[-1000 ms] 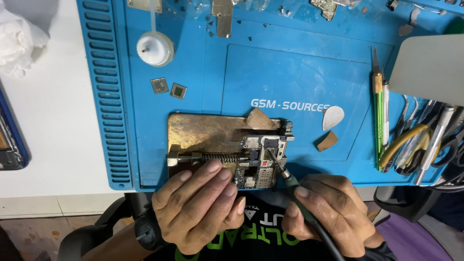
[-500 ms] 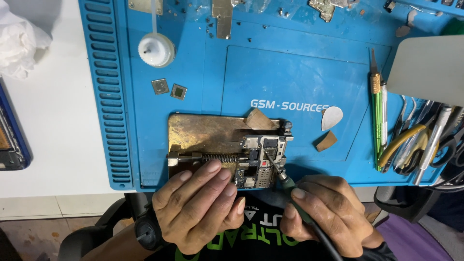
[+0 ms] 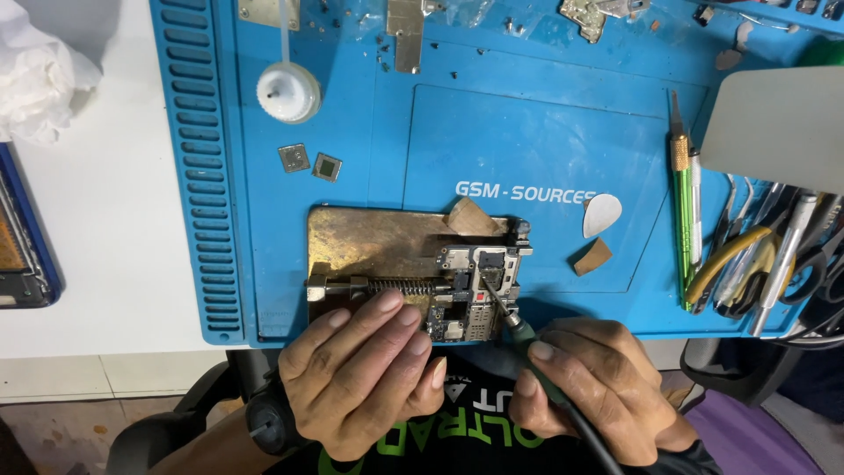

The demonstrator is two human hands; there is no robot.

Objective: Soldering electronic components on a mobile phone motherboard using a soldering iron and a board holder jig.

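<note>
A small circuit board (image 3: 475, 290) is clamped in a brass-coloured holder (image 3: 378, 242) with a spring rod, near the front edge of a blue work mat (image 3: 545, 149). My left hand (image 3: 365, 378) lies on the holder's front, fingertips touching the board's left side. My right hand (image 3: 598, 396) grips a thin pen-like tool (image 3: 514, 324) with a cable; its fine tip touches the middle of the board. A dark watch sits on my left wrist.
Two small square chips (image 3: 309, 162) and a white round-capped bottle (image 3: 288, 91) lie on the mat's left. A white pick (image 3: 602, 214), a brown scrap, tweezers and a green knife (image 3: 681, 211) sit right. Metal parts line the back edge. White tissue (image 3: 40, 79) lies far left.
The tool tip has shifted slightly left and up across the board. My left hand has stayed on the holder.
</note>
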